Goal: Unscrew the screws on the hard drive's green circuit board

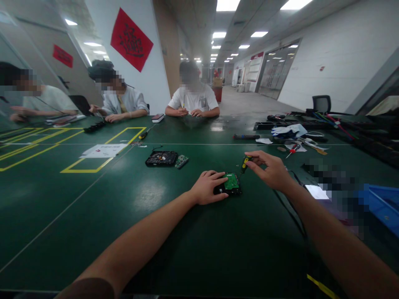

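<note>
A hard drive (pixel 231 192) with a green circuit board (pixel 231 181) facing up lies on the green table. My left hand (pixel 209 187) grips it from the left, fingers across the board side and thumb along the near edge. In my right hand (pixel 270 169) is a yellow and black screwdriver (pixel 246 163), pinched by the handle and tilted, its shaft pointing down at the drive's right edge. Whether the tip touches a screw is too small to tell. Beyond my left hand sit a black device casing (pixel 161 158) and a loose circuit board (pixel 182 161).
Several people sit across the table (pixel 93 232). A white paper (pixel 102 150) and another screwdriver (pixel 144 134) lie at left. To the right are a red screwdriver (pixel 292 152), white gloves (pixel 289 131), cables and a blue bin (pixel 382 207); a black cable runs beside my right forearm.
</note>
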`<state>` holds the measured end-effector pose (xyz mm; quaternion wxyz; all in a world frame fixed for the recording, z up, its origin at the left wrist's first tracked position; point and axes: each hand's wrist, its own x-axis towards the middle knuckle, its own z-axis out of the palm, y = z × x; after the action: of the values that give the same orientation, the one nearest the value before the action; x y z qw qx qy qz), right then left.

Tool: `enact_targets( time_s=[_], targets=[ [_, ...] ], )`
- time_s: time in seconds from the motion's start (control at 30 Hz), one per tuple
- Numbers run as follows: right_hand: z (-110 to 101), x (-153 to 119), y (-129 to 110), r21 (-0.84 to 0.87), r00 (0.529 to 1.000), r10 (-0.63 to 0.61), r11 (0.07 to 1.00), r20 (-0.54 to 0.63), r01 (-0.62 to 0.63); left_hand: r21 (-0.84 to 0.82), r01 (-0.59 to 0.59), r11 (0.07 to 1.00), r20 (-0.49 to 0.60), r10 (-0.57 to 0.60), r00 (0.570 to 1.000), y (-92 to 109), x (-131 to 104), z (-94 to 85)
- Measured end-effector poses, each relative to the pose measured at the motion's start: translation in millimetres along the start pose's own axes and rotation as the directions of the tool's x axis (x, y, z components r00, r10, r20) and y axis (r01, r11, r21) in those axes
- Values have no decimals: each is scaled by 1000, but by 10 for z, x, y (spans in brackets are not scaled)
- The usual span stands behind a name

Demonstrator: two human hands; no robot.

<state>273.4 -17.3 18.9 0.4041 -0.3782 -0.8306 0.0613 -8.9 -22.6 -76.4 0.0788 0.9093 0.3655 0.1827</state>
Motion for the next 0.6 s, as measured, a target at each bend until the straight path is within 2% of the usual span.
enact_targets(
  time_s=[0.23,0.43,0.6],
  targets=[
    [101,-146,-21,1,997,5,1000,-75,-5,-21,6,1000,2,-6,1000,-13,-2,6],
    [130,-248,14,-119,986,30,992,-166,-50,-56,22,998,1,-22,1000,-13,8,4],
    [101,-241,22,-64,983,25,997,-181,-37,-59,19,998,9,-18,1000,-23,13,8]
  ],
)
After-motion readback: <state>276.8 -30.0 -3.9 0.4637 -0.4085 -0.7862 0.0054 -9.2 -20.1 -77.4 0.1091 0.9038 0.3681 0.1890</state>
